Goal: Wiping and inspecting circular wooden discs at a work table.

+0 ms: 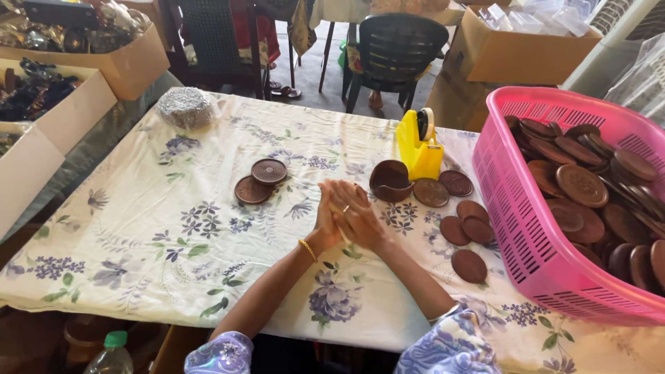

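The left hand (327,216) and right hand (359,216) were seen pressed together, palm against palm, over the middle of the worktop (138,228), which was covered with a cream floral cloth. Whether anything was clamped between the palms could not be told. A gold bangle (307,250) was noted on the left wrist.

Just left of the hands, two brown ridged discs (261,180) were laid partly overlapping. To the right, a dark brown curved piece (390,181) was set touching a yellow tape dispenser (419,147). Beside it, two patterned discs (443,188) were laid flat, and nearer the person three plain brown discs (469,239) were spread on the cloth. A pink plastic basket (512,228) at the right edge was filled with many more brown discs (596,201). A silvery bundle (185,107) was placed at the far side. Cardboard boxes (83,90) were ranged along the left, and a dark plastic chair (396,52) was stood beyond the worktop.
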